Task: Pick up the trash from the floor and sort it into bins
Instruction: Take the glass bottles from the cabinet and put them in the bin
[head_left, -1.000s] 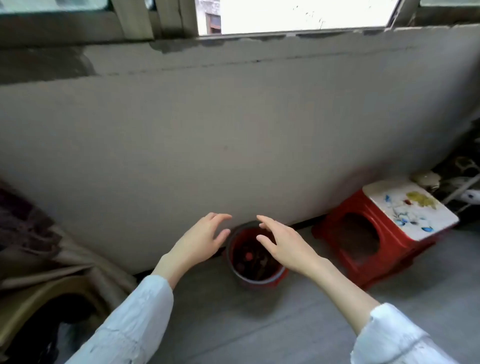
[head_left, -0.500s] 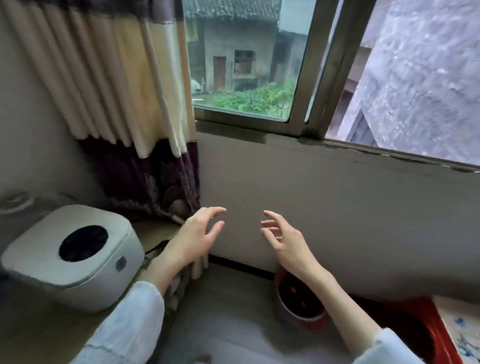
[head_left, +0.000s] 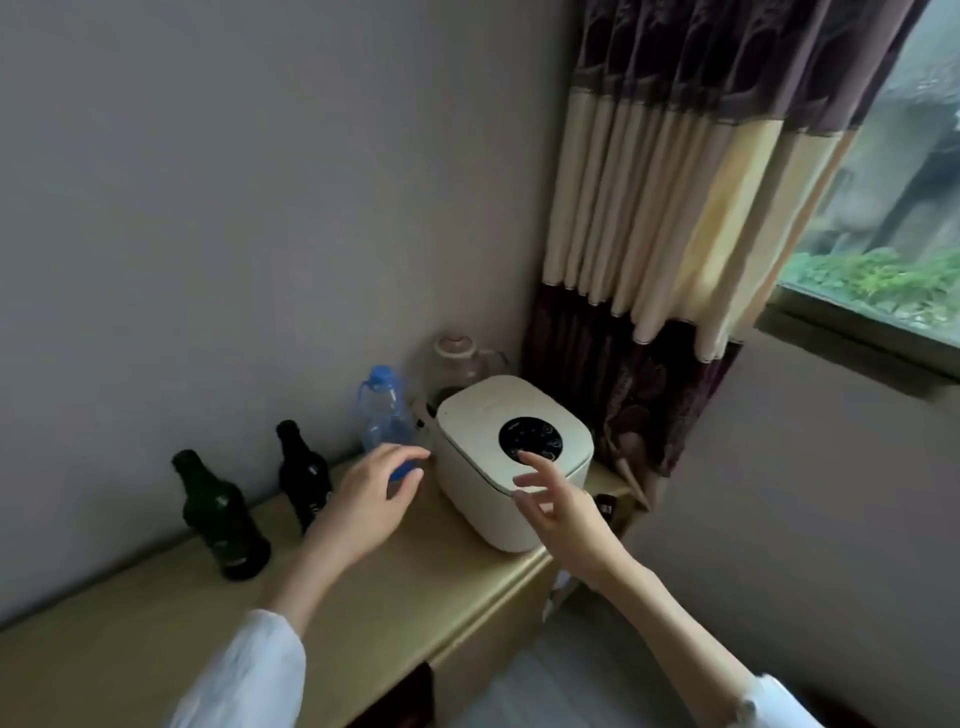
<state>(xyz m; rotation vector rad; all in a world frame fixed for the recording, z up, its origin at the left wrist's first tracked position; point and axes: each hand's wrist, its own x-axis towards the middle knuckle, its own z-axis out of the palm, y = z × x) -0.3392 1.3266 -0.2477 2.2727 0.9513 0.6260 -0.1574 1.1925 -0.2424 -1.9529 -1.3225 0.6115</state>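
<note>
Reaching forward at frame centre, both hands hold nothing: left hand (head_left: 371, 496) fingers relaxed and spread, just in front of the clear plastic bottle (head_left: 383, 410); right hand (head_left: 558, 506) fingers loose, hovering by the front edge of the white cooker (head_left: 511, 460). No bins or floor trash in view; likely trash here is the bottles, standing on the tabletop (head_left: 156, 618) at left centre. Near green glass bottle (head_left: 221, 517) and dark glass bottle (head_left: 304, 475): probably heavy, rigid, smooth, breakable; grip round the body or neck. Plastic bottle: probably light, crushable; take mid-body. Tabletop is beige, smooth, set in a corner. Behind: glass kettle (head_left: 460, 364), plain wall, striped curtain (head_left: 670, 218) upper right, window (head_left: 883, 223) far right.
</note>
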